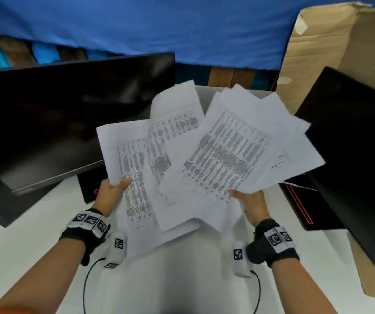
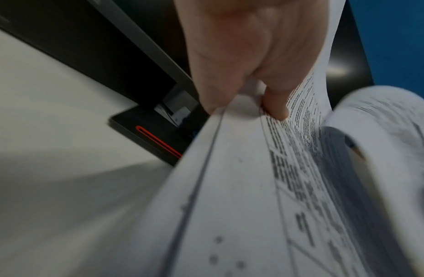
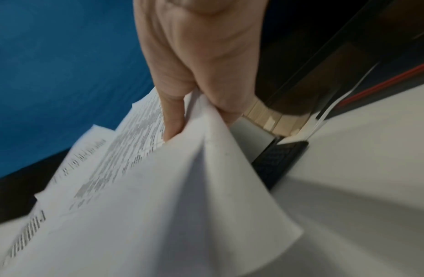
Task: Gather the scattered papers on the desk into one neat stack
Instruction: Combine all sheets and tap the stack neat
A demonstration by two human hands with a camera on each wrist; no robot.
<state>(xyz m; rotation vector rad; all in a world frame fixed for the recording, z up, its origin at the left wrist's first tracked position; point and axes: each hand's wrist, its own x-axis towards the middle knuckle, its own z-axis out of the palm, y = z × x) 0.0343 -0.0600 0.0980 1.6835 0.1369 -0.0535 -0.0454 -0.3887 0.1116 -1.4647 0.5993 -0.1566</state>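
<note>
Above the smooth white desk (image 1: 35, 241), thin white printed paper sheets (image 1: 207, 159) are held as a loose, fanned, uneven bundle. At seven o'clock of the bundle, one sheet edge is pinched by the left hand (image 1: 110, 194) between thumb and fingers. At five o'clock, several curling sheets are pinched by the right hand (image 1: 251, 203). Glossy black flat monitors (image 1: 64, 114) are seen at nine and three o'clock, a brown cardboard box (image 1: 331, 53) at two.

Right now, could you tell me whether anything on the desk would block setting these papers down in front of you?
Nothing visible does. Both the left hand and right hand grip the fanned papers above bare white desk; the monitors sit off to the sides.
</note>
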